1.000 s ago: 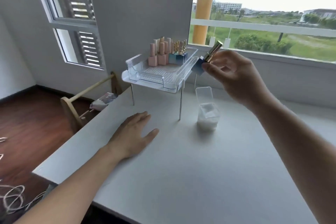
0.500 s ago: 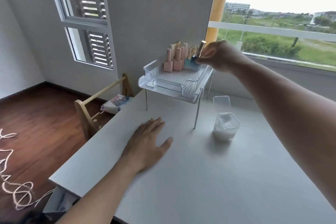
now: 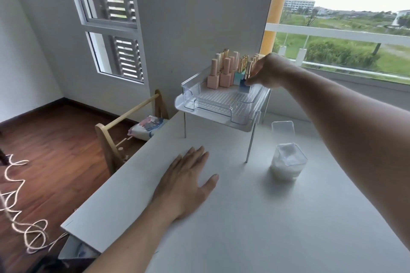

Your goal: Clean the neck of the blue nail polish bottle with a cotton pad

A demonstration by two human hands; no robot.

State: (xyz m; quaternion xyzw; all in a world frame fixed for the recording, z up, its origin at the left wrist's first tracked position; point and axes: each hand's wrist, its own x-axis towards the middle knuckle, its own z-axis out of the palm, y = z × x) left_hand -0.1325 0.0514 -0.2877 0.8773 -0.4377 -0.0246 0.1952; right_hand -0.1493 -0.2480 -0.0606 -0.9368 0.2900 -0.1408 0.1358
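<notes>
A blue nail polish bottle (image 3: 244, 86) with a gold cap stands in the clear tray (image 3: 213, 104) on a raised white shelf at the back of the table. My right hand (image 3: 269, 72) reaches over the tray, its fingers closed around that bottle. Flat on the white table (image 3: 255, 217), palm down and holding nothing, lies my left hand (image 3: 188, 182). A clear box of white cotton pads (image 3: 287, 162) stands on the table to the right of the shelf, with its lid (image 3: 283, 128) open.
Several pink bottles (image 3: 219, 75) and other gold-capped bottles (image 3: 243, 65) stand at the back of the tray. A wooden rack (image 3: 124, 131) and a patterned packet (image 3: 146, 127) sit left of the table. A window runs along the right.
My right hand has carried the blue bottle from above the cotton pad box back to the tray and lowered it among the other bottles. My left hand stays flat.
</notes>
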